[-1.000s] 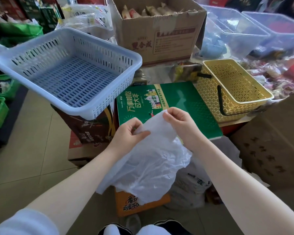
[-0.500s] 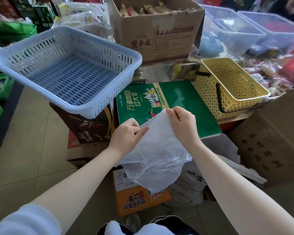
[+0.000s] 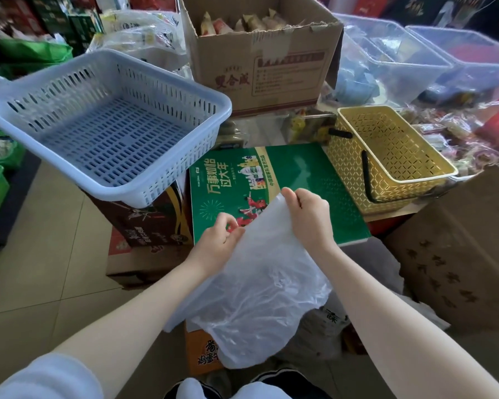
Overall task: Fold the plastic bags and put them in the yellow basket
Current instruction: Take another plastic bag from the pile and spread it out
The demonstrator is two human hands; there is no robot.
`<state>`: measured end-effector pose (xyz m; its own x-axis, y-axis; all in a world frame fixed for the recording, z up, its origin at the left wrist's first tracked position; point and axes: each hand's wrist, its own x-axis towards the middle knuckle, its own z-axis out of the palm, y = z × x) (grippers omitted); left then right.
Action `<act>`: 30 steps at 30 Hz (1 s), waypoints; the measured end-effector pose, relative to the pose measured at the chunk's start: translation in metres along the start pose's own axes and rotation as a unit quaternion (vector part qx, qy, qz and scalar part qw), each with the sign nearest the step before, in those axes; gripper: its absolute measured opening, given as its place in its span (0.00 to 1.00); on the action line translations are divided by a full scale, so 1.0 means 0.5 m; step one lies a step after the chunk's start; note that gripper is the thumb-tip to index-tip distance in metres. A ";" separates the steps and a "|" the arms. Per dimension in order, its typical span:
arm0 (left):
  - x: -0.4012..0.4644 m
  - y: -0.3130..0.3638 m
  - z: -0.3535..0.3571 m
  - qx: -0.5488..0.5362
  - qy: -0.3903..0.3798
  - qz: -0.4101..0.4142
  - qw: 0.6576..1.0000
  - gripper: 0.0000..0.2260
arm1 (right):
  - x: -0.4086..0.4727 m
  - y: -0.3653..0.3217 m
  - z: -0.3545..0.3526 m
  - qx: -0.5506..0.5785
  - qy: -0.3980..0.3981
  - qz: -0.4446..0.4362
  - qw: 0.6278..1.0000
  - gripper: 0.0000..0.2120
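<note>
Both hands hold one translucent white plastic bag at the centre of the frame, above the green gift box. The left hand pinches the bag's upper edge with curled fingers; the right hand grips the same edge a little higher and to the right. Compared with a second ago, the hands have drawn slightly apart and the top edge now runs straighter between them, while the rest of the bag hangs crumpled below, toward the bottom centre. That suggests the bag is being spread out ahead of a first fold, which is not yet made. The yellow basket, at right of centre, appears to hold no bags.
</note>
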<state>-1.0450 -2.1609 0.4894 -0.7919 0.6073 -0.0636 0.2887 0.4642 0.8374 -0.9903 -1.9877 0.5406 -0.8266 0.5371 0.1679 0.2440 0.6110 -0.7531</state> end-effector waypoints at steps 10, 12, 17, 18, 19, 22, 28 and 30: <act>0.096 0.133 0.056 -0.138 0.120 -0.020 0.983 0.15 | 0.065 0.094 -0.116 0.003 -0.348 0.042 0.937 0.17; 0.103 0.110 0.058 -0.165 0.175 -0.093 0.966 0.15 | 0.075 0.152 -0.156 -0.095 -0.381 0.039 0.919 0.17; 0.097 0.034 0.085 -0.094 0.228 -0.219 0.944 0.13 | 0.080 0.221 -0.202 0.126 -0.258 0.131 0.949 0.05; 0.095 0.034 0.091 -0.063 0.233 -0.251 0.937 0.11 | 0.083 0.221 -0.202 0.185 -0.238 0.140 0.943 0.04; 0.094 0.040 0.097 -0.016 0.232 -0.268 0.935 0.10 | 0.085 0.215 -0.202 0.225 -0.232 0.143 0.936 0.04; 0.096 0.099 0.115 0.113 0.232 -0.115 0.959 0.24 | 0.089 0.183 -0.199 0.242 -0.265 0.106 0.927 0.07; 0.117 0.258 0.166 -0.064 0.046 0.112 0.991 0.10 | 0.097 0.141 -0.209 0.136 -0.260 -0.045 0.955 0.05; 0.120 0.273 0.184 -0.089 0.078 0.128 0.985 0.05 | 0.096 0.167 -0.228 0.236 -0.216 0.023 0.947 0.08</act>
<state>-1.0036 -2.0018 0.5500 -0.7824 0.5768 0.2350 0.4024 0.1801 0.8976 -0.9519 -1.8448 0.5584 -0.9759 0.2067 -0.0702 0.1143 0.2096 -0.9711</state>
